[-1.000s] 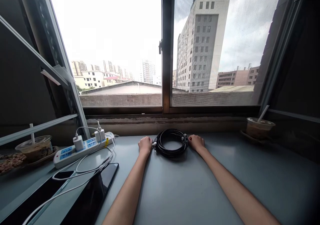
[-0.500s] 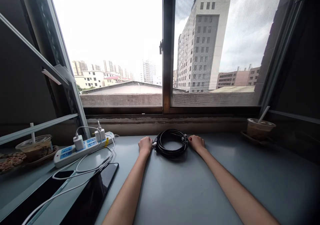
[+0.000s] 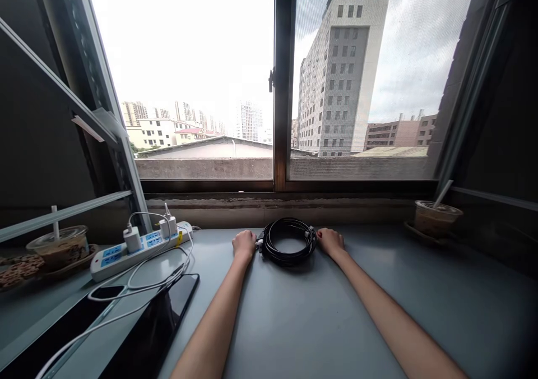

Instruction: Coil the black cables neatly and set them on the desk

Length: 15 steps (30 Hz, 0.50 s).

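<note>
A coil of black cable (image 3: 290, 260) lies on the grey table between my two hands. Light-coloured connectors show at its left and right sides. My left hand (image 3: 244, 243) rests on the table as a fist, right beside the connector on the coil's left; whether they touch I cannot tell. On the other side, my right hand (image 3: 332, 240) is also curled into a fist, close against the coil's right edge. Neither fist shows anything inside it, and both forearms reach in from the near edge.
At left stands a white power strip (image 3: 143, 250) with chargers and loose white cables. Dark tablet-like devices (image 3: 179, 303) lie in front of it. Drink cups with straws stand at far left (image 3: 63, 247) and far right (image 3: 437, 217). A window (image 3: 281, 87) rises behind the table.
</note>
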Each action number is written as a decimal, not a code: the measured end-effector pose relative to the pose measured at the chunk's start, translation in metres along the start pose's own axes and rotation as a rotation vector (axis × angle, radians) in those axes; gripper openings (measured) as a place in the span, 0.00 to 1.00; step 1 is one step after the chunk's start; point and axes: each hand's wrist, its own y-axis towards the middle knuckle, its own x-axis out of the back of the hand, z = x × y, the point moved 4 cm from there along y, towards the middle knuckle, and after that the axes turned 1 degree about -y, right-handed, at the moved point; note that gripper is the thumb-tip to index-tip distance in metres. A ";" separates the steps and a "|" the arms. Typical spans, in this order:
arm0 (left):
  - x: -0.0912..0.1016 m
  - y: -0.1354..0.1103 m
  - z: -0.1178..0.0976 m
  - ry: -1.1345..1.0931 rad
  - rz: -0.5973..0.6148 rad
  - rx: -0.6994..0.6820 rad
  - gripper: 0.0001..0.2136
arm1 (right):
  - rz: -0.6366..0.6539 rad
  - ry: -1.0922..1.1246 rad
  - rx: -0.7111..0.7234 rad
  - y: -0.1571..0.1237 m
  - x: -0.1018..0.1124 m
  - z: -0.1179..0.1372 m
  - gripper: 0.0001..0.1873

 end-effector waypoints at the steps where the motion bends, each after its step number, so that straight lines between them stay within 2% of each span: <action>1: 0.000 0.000 0.000 0.001 0.001 0.001 0.15 | -0.001 0.000 0.001 0.000 0.000 0.000 0.14; 15: -0.001 0.001 0.000 0.010 0.000 -0.002 0.13 | 0.003 0.003 0.003 0.000 0.000 0.000 0.15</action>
